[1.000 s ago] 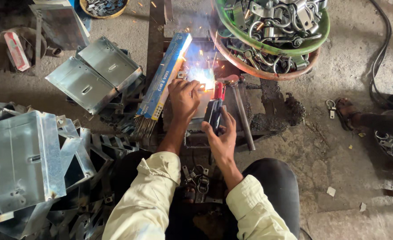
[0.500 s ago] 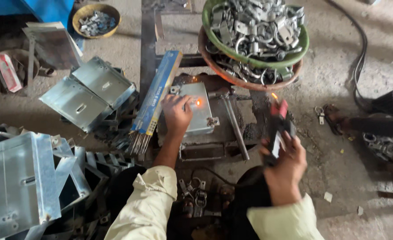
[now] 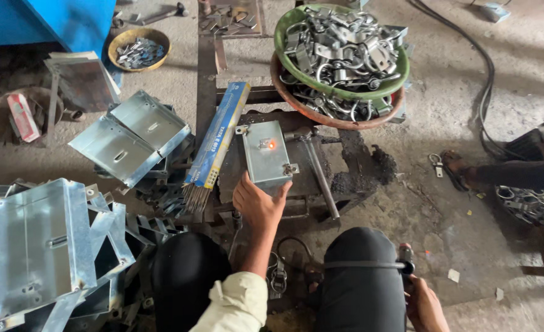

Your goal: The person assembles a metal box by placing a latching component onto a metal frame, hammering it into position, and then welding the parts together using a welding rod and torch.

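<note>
On the dark welding stand lies a grey sheet-metal box (image 3: 266, 157), a weld spot glowing orange; the left hand (image 3: 256, 203) grips its near edge. It looks stiff, light, sharp-edged and hot: hold the cool end. Right hand (image 3: 424, 302) clasps an electrode holder (image 3: 405, 258).

2 hands (image 3: 258, 203), 1 metal box (image 3: 266, 154), 2 basins (image 3: 339, 92)

Left hand (image 3: 258, 201) stretched forward, fingers curled; right hand (image 3: 427, 305) low beside knee, fist closed.
</note>
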